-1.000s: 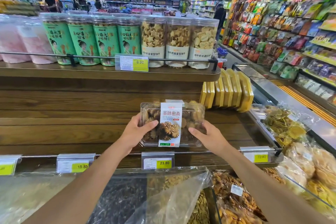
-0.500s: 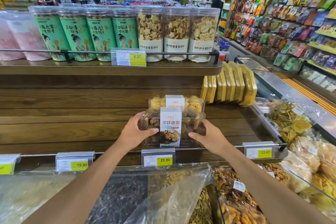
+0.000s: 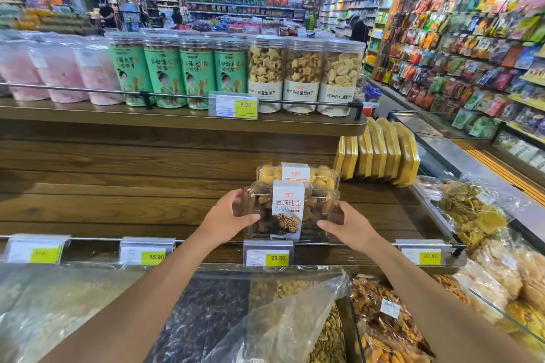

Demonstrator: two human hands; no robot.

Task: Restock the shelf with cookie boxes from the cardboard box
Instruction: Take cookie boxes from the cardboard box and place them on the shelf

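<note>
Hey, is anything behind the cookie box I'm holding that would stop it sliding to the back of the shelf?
Yes. A lighter cookie box stands directly behind the dark cookie box that your left hand and right hand hold at the front rail of the shelf, so it blocks the way back.

Your left hand [image 3: 227, 218] and your right hand [image 3: 351, 225] hold a clear cookie box [image 3: 287, 212] by its two ends, with your thumbs on the front. The box is low at the front of the wood shelf [image 3: 118, 209], just behind the rail and above a price tag [image 3: 267, 253] that says 23.80. A second box [image 3: 295, 174] of yellow cookies stands right behind it. Yellow packs [image 3: 380, 150] stand in a row to the right. Tall jars [image 3: 265, 74] sit on the top shelf. Bags [image 3: 383, 312] of snacks lie below your arms.
</note>
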